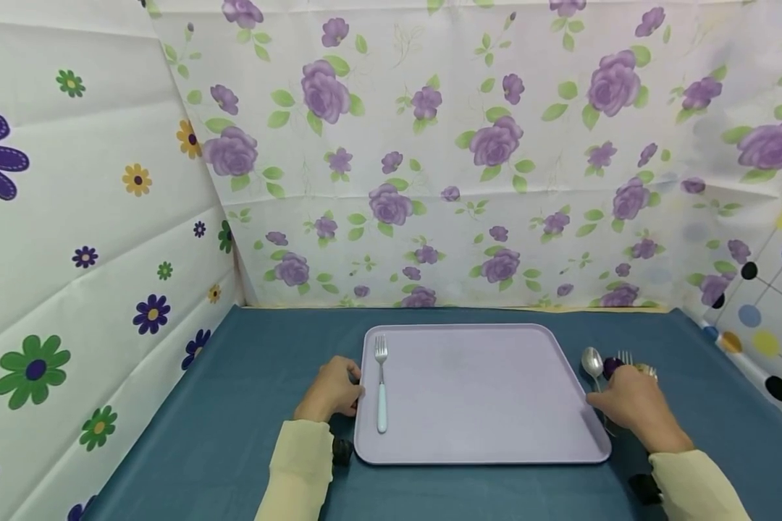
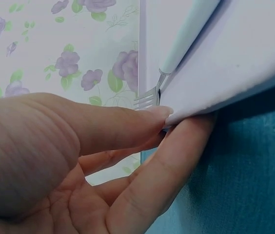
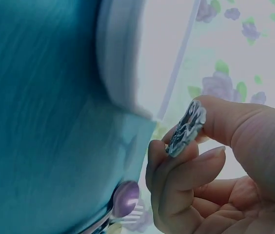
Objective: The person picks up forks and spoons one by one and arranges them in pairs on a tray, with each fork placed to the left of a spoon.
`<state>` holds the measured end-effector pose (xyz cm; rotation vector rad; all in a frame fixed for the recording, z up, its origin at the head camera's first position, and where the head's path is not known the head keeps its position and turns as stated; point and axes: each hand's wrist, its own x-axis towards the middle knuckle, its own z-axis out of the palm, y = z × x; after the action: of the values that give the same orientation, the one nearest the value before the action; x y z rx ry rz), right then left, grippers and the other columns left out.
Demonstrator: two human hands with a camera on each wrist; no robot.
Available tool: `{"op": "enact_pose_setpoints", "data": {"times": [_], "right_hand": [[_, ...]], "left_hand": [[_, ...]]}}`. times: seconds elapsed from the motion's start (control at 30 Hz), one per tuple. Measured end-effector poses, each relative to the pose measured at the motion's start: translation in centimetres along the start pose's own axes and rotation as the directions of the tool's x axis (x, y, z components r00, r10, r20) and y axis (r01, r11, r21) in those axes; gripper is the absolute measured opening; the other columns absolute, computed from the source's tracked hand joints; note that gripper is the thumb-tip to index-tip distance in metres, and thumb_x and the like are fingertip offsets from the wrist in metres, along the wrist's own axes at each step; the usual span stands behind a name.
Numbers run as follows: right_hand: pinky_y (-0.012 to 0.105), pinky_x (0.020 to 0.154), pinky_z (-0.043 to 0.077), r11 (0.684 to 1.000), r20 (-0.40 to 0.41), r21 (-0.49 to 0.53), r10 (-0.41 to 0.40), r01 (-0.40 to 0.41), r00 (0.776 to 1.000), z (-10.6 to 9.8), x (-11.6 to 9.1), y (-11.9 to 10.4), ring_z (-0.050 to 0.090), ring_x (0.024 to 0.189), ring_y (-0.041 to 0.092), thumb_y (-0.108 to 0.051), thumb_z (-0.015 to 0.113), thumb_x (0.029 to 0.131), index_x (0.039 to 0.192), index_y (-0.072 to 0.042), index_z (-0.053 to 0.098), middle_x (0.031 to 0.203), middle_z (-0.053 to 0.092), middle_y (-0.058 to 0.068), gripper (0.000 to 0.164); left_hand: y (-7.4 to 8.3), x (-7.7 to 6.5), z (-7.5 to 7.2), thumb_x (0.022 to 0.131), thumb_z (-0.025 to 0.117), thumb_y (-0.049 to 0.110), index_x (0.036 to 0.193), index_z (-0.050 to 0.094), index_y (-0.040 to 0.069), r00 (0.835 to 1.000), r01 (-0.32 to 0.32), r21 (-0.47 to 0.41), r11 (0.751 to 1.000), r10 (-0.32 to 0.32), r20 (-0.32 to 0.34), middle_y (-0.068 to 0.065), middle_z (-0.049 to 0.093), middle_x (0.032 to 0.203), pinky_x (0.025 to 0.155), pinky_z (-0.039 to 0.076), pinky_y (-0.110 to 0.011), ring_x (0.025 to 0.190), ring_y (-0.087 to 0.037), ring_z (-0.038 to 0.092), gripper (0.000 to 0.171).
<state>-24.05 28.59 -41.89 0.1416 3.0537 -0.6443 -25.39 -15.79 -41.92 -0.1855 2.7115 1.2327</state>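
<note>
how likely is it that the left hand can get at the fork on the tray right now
Probably yes: the fork lies on the tray, close to the left hand, with nothing over it. That hand pinches the tray's rim, though, so it would likely need to let go first.

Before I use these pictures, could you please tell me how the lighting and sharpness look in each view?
Head view: lighting soft and fairly even over the tray, with a shine on the metal spoon; left wrist view: the tablecloth darkens in shadow under the tray's rim; right wrist view: the tray looks pale and washed out, its near edge blurred.
</note>
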Motion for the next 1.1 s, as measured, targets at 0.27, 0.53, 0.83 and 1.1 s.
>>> {"op": "enact_pose_setpoints", "data": {"times": [0.27, 0.53, 0.83, 1.1], "right_hand": [[0.024, 0.038, 0.032, 0.999, -0.017, 0.035, -0.028, 0.029, 0.999, 0.6, -0.2, -2.0, 0.037, 0.036, 0.009, -0.019, 0.071, 0.075, 0.043, -0.016, 0.043, 0.04, 0.031, -0.008, 0.042], [0.024, 0.038, 0.031, 0.998, -0.046, 0.048, -0.025, 0.028, 0.999, 1.6, -0.2, -3.4, 0.039, 0.039, 0.01, -0.017, 0.072, 0.072, 0.045, -0.014, 0.046, 0.042, 0.033, -0.007, 0.038], [0.024, 0.038, 0.034, 0.995, -0.034, 0.088, -0.039, 0.042, 0.999, 1.9, -0.2, -4.3, 0.044, 0.042, 0.012, -0.014, 0.071, 0.073, 0.051, -0.008, 0.055, 0.046, 0.042, -0.002, 0.028], [0.024, 0.038, 0.033, 0.994, -0.074, 0.075, -0.079, 0.085, 0.994, 2.4, 0.2, -5.3, 0.043, 0.042, 0.012, -0.015, 0.072, 0.07, 0.049, -0.011, 0.05, 0.045, 0.043, -0.003, 0.031]], "left_hand": [[0.1, 0.0, -0.1, 0.086, 0.065, -0.004, 0.106, 0.062, -0.004, 1.0, 0.001, -0.006, 1.0, -0.001, 0.007, -0.016, 0.061, 0.084, 0.053, 0.059, -0.033, 0.06, -0.02, 0.062, 0.02], [-0.3, 0.0, -0.2, 0.086, 0.065, -0.005, 0.106, 0.062, -0.005, 1.0, -0.004, -0.012, 1.0, 0.005, 0.009, -0.015, 0.061, 0.081, 0.053, 0.059, -0.033, 0.06, -0.02, 0.062, 0.021], [-0.2, -0.1, 0.0, 0.085, 0.065, -0.004, 0.105, 0.062, -0.004, 1.0, 0.013, -0.029, 0.999, -0.012, 0.019, -0.015, 0.061, 0.081, 0.054, 0.059, -0.034, 0.062, -0.02, 0.063, 0.02], [-0.2, 0.1, -0.1, 0.085, 0.066, -0.005, 0.106, 0.062, -0.004, 1.0, 0.011, -0.033, 0.999, -0.01, 0.011, -0.015, 0.061, 0.081, 0.054, 0.059, -0.033, 0.062, -0.02, 0.063, 0.022]]}}
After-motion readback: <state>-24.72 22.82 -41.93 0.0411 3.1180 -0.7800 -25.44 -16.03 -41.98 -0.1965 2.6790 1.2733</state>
